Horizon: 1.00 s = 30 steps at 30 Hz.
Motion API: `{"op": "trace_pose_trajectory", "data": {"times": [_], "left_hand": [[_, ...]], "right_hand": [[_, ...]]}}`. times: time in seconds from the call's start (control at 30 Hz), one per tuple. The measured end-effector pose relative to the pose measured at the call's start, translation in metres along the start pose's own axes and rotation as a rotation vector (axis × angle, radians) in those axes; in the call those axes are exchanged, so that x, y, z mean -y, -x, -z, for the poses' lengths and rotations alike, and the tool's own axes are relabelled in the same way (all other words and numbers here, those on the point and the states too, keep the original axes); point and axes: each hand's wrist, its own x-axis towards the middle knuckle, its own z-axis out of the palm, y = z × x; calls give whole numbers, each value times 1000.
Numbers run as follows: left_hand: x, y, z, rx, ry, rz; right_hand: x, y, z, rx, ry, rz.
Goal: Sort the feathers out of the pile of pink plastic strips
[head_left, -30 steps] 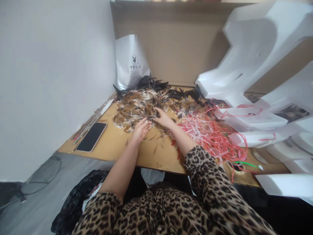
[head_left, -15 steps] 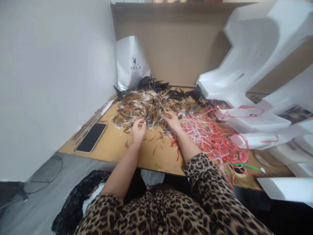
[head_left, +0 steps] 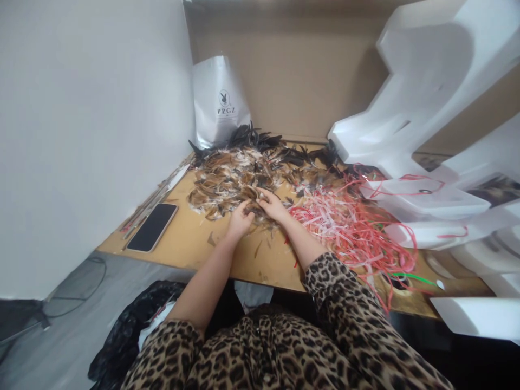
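Note:
A heap of brown, cream and black feathers [head_left: 221, 181] lies across the middle of the table. At its near edge my left hand [head_left: 241, 218] has its fingers closed on some brown feathers. Close beside it on the right, my right hand [head_left: 271, 206] pinches feathers from the same small bunch, its fingers curled over them. The two hands almost meet, and the fingertips are partly hidden among the feathers. A few loose feathers [head_left: 257, 248] lie on the table nearer to me.
A phone [head_left: 153, 227] lies on the left of the table [head_left: 195, 244], near thin sticks. Tangled red and pink ribbons [head_left: 345, 222] spread at right, beside white molded pieces [head_left: 426, 200]. Behind the heap stands a white bag [head_left: 221, 103]. A black plastic bag [head_left: 134, 325] sits below left.
My right hand has moved left and slightly nearer, and my left hand has moved right. Both now close on brown feathers between them.

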Motion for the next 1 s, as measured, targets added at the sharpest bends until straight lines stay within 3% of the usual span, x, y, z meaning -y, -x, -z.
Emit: {"op": "trace_pose_trajectory", "data": {"times": [0.13,0.3,0.53,0.63,0.8,1.0], "left_hand": [[-10,-1,6,-142,16,-26],[-15,-3,13,-264,-3,-53],[-11,-12,34,-471,32,-154],[-11,-12,37,-458,31,-236],[-12,-9,30,-376,28,-195],[-18,-7,26,-362,0,-163]], "right_hand": [[1,-1,14,-121,11,-54],[9,2,32,-217,-93,-23],[16,4,40,-338,-233,159],[14,2,39,-381,-285,136],[9,0,37,-426,-406,-21],[7,0,44,-463,-266,-8]]}}
